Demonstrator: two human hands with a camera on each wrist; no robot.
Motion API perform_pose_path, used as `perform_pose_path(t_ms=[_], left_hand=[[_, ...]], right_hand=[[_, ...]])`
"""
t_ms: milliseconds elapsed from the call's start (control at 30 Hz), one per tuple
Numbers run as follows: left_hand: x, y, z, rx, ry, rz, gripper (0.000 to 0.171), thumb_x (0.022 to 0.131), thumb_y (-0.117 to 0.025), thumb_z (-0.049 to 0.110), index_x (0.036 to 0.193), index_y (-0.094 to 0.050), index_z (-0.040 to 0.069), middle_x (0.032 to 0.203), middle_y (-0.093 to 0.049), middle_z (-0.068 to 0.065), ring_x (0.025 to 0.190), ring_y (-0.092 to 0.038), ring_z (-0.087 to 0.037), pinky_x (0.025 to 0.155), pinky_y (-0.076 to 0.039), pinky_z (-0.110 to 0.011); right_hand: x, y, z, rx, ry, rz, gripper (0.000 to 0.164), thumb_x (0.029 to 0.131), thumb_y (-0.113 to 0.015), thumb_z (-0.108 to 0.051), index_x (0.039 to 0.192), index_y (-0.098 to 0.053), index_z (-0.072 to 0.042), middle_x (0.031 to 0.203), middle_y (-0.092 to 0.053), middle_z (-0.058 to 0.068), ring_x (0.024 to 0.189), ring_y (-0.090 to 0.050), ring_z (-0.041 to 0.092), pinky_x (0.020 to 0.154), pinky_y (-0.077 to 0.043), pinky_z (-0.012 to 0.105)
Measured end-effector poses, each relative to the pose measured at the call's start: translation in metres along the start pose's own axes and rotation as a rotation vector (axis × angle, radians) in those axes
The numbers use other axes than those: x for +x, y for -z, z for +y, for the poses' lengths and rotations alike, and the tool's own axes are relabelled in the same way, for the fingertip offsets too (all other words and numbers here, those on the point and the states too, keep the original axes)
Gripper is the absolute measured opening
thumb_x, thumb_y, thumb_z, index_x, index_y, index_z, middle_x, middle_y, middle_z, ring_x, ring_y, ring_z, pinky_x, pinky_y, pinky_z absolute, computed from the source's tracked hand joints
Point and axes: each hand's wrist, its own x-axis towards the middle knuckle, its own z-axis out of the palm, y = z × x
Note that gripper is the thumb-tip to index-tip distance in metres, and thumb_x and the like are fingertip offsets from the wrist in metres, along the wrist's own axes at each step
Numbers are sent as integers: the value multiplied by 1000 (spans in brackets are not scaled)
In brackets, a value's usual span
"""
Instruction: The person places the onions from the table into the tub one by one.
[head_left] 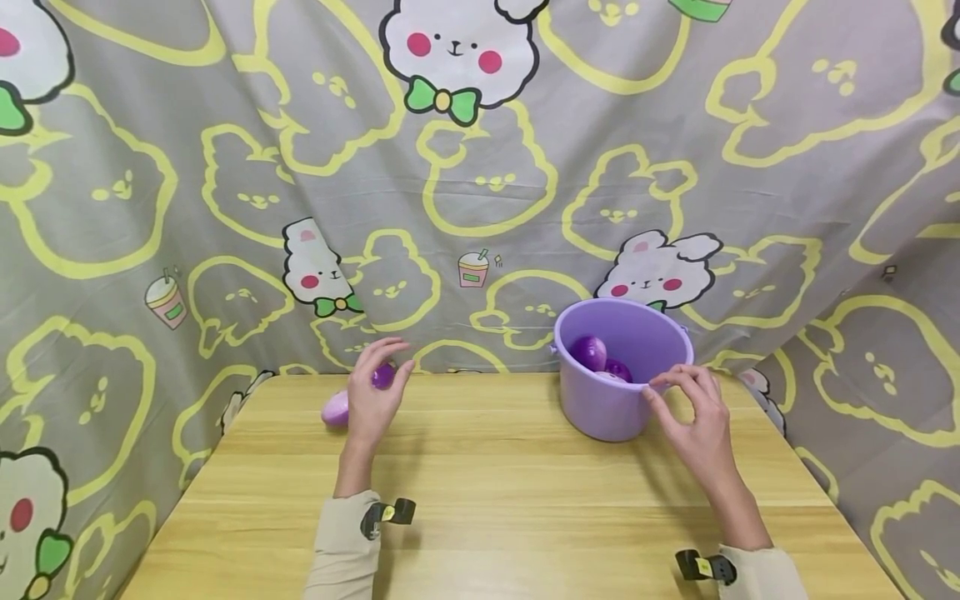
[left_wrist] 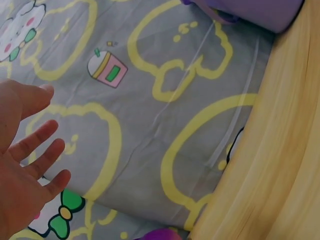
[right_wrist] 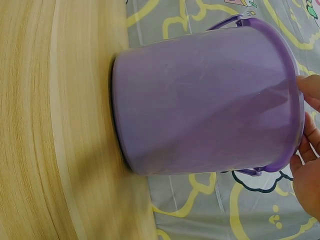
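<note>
My right hand (head_left: 697, 421) pinches the near rim of a purple bucket (head_left: 603, 408), thumb on the outer side. In the right wrist view the thumb (right_wrist: 307, 86) lies on the rim of the upright bucket (right_wrist: 205, 102), with fingers along its edge. Several glossy purple, onion-like things (head_left: 588, 353) lie inside. At the left, my left hand (head_left: 373, 396) hovers with fingers loosely bent, partly hiding a pale purple oblong thing (head_left: 336, 409) and a dark purple round one (head_left: 383, 376). The left wrist view shows its fingers (left_wrist: 42, 160) apart with nothing between them.
A wooden table (head_left: 480, 500) lies under both hands, and the bucket stands near its far edge. Behind it hangs a grey curtain (head_left: 465, 200) with yellow outlines and rabbit prints. The bucket's handle (right_wrist: 225, 22) hangs at its far side.
</note>
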Motion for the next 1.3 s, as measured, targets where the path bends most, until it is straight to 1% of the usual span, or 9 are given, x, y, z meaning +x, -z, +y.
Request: perform_pose_path(t_ms=[133, 267, 467, 600, 733, 900, 1000, 1167, 1300], left_hand=[[1, 5, 10, -2, 16, 1, 29, 83, -76, -13, 111, -72, -8, 121, -66, -25, 113, -59, -43, 102, -44, -30], [0, 7, 10, -2, 23, 4, 28, 83, -76, -12, 111, -71, -8, 121, -65, -28, 117, -58, -45, 107, -41, -27], [-1, 8, 11, 5, 41, -3, 26, 84, -76, -12, 110, -72, -8, 121, -66, -26, 118, -59, -43, 106, -42, -24], [-4, 6, -5, 14, 49, 4, 26, 85, -76, -11, 110, -72, -10, 121, -66, -28, 119, -59, -44, 106, -42, -25], [-6, 7, -29, 35, 58, 28, 26, 85, -78, -8, 111, -73, -5, 123, -66, -25, 122, -58, -40, 106, -41, -25], [-7, 14, -43, 64, 68, 32, 25, 86, -79, -3, 110, -76, 1, 124, -68, -18, 124, -58, -33, 104, -43, -22], [-7, 19, -46, 80, 80, 29, 23, 87, -79, -1, 110, -76, 2, 125, -67, -16, 126, -57, -31, 106, -45, -28], [-8, 26, -50, 111, 126, 38, 23, 87, -80, 1, 110, -76, 4, 127, -67, -14, 126, -57, -30, 108, -44, -48], [-9, 32, -53, 110, 156, 56, 21, 88, -79, 2, 109, -76, 3, 127, -66, -16, 124, -57, -29, 104, -41, -52]], right_hand=[[1, 0, -1, 2, 0, -4, 28, 74, -85, 10, 95, -74, -4, 105, -61, 14, 110, -48, 16, 103, -32, 21], [1, 0, -2, 10, 0, -2, 28, 74, -85, 10, 95, -74, -4, 104, -61, 14, 109, -47, 17, 102, -31, 20], [0, 3, -1, -8, -47, -48, 22, 79, -83, 5, 97, -73, -1, 107, -60, 14, 111, -46, 14, 104, -31, 22], [0, 2, 0, -7, -44, -51, 21, 79, -83, 5, 97, -72, 0, 107, -59, 14, 111, -46, 14, 103, -32, 22], [0, 1, 0, -1, -14, -26, 22, 77, -82, 8, 96, -72, 0, 105, -60, 15, 110, -47, 15, 102, -32, 22], [1, 1, -1, 3, -4, -18, 23, 77, -82, 8, 96, -72, -1, 104, -60, 14, 109, -47, 15, 102, -32, 22], [1, 1, -2, 4, -7, -20, 23, 77, -82, 8, 96, -72, -1, 105, -60, 15, 110, -47, 15, 102, -32, 22], [0, 1, -1, 2, -16, -21, 23, 77, -82, 9, 96, -72, 0, 105, -60, 15, 110, -47, 14, 102, -32, 22], [0, 1, 0, -5, -26, -27, 22, 78, -82, 7, 96, -72, 0, 106, -59, 15, 110, -47, 14, 102, -32, 22]])
